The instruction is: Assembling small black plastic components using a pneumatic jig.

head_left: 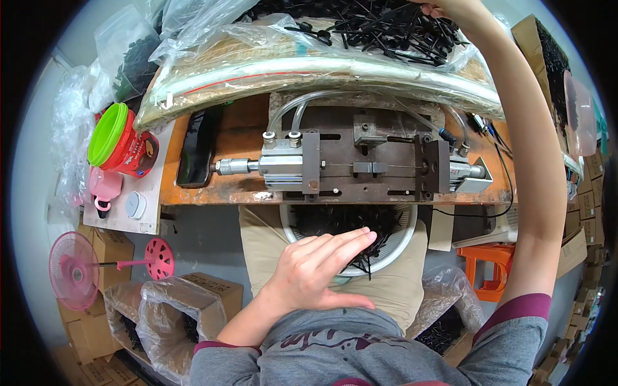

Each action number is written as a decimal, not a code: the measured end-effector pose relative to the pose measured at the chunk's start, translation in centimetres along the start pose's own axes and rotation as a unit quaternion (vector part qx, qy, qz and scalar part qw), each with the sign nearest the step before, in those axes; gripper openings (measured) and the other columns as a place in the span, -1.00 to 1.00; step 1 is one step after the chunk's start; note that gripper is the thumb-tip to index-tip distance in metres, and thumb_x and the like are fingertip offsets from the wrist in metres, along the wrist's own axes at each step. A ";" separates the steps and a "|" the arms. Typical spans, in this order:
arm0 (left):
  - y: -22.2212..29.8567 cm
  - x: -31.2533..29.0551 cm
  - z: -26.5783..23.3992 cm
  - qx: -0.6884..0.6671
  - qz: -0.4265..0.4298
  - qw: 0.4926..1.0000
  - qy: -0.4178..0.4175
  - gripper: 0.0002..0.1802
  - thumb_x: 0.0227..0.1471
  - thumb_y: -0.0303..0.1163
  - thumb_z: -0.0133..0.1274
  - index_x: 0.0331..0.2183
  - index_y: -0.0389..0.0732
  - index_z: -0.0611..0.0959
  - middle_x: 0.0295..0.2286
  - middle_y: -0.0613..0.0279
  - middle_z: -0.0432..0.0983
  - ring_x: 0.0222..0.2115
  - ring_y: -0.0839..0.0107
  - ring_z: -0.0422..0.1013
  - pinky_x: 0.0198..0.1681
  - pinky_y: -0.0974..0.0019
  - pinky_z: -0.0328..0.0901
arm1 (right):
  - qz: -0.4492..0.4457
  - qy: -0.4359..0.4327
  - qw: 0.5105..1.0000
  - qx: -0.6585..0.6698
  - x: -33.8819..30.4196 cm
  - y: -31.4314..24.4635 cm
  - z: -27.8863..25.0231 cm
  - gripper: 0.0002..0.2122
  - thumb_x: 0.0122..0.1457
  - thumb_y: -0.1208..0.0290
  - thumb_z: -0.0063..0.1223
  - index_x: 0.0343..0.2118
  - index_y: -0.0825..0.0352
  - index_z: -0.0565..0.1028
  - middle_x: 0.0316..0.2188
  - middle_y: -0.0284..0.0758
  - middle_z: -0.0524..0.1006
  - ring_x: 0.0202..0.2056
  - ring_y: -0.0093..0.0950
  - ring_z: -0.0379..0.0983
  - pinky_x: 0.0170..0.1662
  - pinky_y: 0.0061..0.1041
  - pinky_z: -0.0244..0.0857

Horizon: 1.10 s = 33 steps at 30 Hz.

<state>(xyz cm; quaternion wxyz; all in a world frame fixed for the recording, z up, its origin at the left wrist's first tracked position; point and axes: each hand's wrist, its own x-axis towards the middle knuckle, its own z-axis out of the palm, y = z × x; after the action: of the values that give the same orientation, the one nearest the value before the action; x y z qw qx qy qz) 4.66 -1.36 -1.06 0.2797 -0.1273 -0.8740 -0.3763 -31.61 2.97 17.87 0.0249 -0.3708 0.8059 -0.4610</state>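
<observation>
My left hand (322, 267) is stretched out palm down, fingers together and thumb apart, above a white basket (285, 222) in my lap. Thin black plastic pieces (373, 238) fill the basket, and the hand covers part of them. At the top edge my right hand (444, 8) reaches to a heap of similar black pieces (405, 32) on clear plastic film. The picture's edge cuts off most of that hand; only a few bent fingertips show. Between the hands sits a metal fixture (335, 151) with two cylinders and a small central block (370, 167).
The fixture stands on an orange-brown bench (241, 190). Clear air hoses (280, 119) arch over it. At left are a phone (195, 151), a red and green bucket (129, 145) and a pink fan (76, 270). An orange stool (486, 267) and lined boxes stand below.
</observation>
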 end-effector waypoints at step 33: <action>0.5 3.0 0.1 -0.089 -0.178 0.971 0.131 -0.58 -0.28 -0.57 0.39 -0.24 -0.27 0.72 -0.16 0.09 0.51 -0.28 0.44 0.54 -0.27 0.43 0.49 | 0.115 0.093 0.913 0.382 -24.9 5.0 4.2 -0.84 0.10 0.57 0.23 -0.24 0.40 0.54 -0.50 -0.43 0.53 -0.56 -0.75 0.37 -0.51 -0.78 0.16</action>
<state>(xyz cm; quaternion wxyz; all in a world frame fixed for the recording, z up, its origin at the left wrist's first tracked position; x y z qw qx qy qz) 2.44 -0.87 0.94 0.3081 0.0567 -0.8014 -0.5094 -14.85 16.87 4.16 0.1422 -0.1936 0.6043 -0.7597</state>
